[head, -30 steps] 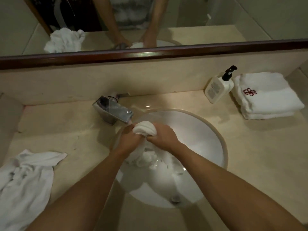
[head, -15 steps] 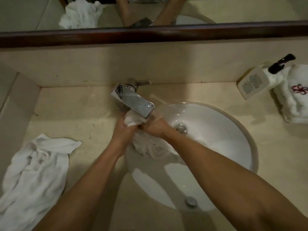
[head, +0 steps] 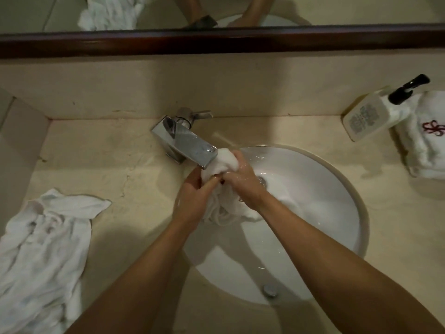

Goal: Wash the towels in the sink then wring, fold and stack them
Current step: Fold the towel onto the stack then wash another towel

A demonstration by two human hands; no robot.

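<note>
A wet white towel (head: 222,208) is bunched over the left side of the white sink (head: 337,213), its top end just under the chrome faucet (head: 190,145). My left hand (head: 192,198) grips the towel from the left. My right hand (head: 243,179) grips it from the right, fingers curled round the top bunch. Both hands meet at the towel's middle. A crumpled white towel (head: 41,256) lies on the counter at the left. A folded white towel stack (head: 426,141) with a red emblem sits at the far right.
A white soap dispenser (head: 368,116) with a black pump stands beside the folded stack. A dark wooden mirror frame (head: 216,42) runs across the back wall. Beige counter (head: 120,169) surrounds the sink. The drain (head: 269,290) shows near the sink's front.
The view has shifted left and closer. Both hands with the bunched towel have stayed under the faucet spout, working the cloth between them.
</note>
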